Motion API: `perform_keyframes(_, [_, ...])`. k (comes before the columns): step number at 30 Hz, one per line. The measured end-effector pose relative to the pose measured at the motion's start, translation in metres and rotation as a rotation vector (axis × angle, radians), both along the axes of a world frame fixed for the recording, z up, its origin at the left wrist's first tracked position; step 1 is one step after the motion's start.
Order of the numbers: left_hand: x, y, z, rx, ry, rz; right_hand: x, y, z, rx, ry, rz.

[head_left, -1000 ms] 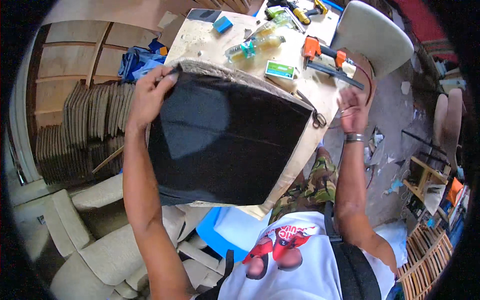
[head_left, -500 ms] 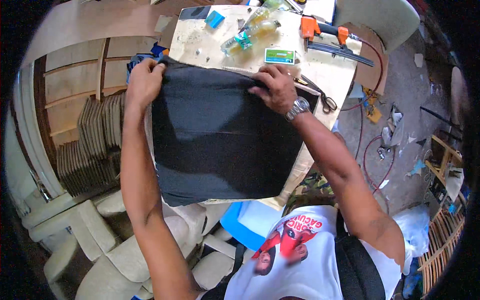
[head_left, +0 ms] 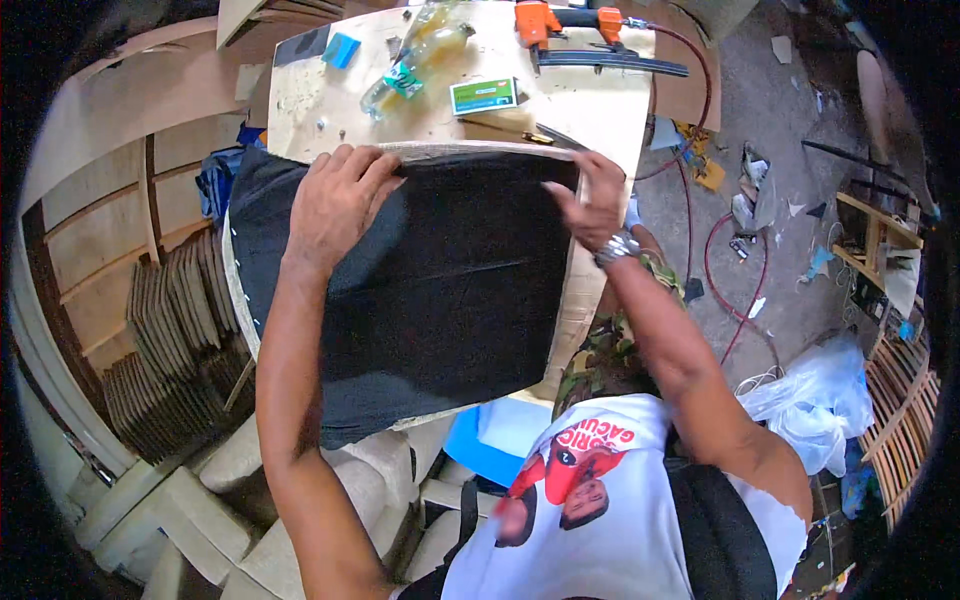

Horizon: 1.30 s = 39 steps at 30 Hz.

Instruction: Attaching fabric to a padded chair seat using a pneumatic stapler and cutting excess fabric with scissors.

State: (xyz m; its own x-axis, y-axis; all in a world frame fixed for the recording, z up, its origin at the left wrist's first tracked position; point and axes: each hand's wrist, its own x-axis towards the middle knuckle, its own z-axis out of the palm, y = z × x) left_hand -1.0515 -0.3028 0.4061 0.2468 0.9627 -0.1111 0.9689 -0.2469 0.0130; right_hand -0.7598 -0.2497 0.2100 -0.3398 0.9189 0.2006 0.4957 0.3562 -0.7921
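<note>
A flat pale board (head_left: 572, 310) covered by a black fabric sheet (head_left: 440, 290) lies in front of me, its far edge against a plywood worktable (head_left: 590, 105). My left hand (head_left: 335, 200) lies palm down on the fabric near the far left corner, fingers spread to the board's far edge. At the far right corner my right hand (head_left: 590, 200), with a wristwatch, presses the fabric, fingers curled on it. The fabric hangs past the board's left side and near edge.
On the worktable lie a clear plastic bottle (head_left: 415, 55), a green and white box (head_left: 484, 96), a blue block (head_left: 342, 49) and an orange tool (head_left: 545, 22) with a red hose (head_left: 712, 270). Stacked wooden pieces (head_left: 170, 340) stand left, pale cushions (head_left: 300, 500) below, white bags (head_left: 815, 400) right.
The board came down from a tilted position to lie flat against the table. My right hand moved from the table onto the fabric's far right corner; my left hand now lies flat on it.
</note>
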Motion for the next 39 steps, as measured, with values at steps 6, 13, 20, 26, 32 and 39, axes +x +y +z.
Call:
perform_keyframes(6, [-0.004,0.008,-0.009,-0.044,-0.046,0.061,0.13,-0.018,-0.04,-0.568,-0.941,0.373])
perform_keyframes(13, [0.01,0.011,-0.008,-0.026,0.054,0.201,0.063,0.033,0.027,-0.115,-0.051,0.275])
perform_keyframes(20, [0.02,0.014,-0.004,-0.028,-0.051,0.231,-0.014,0.043,-0.025,-0.041,0.119,0.361])
perform_keyframes(26, [0.025,0.013,0.001,-0.082,-0.075,0.338,-0.01,0.051,-0.041,-0.038,0.081,0.429])
perform_keyframes(32, [0.027,0.019,0.0,-0.141,-0.059,0.445,0.0,0.064,-0.072,-0.016,-0.091,0.31])
perform_keyframes(39, [0.023,0.035,-0.037,-0.071,0.153,0.305,-0.026,0.228,-0.123,0.524,-0.4,0.277])
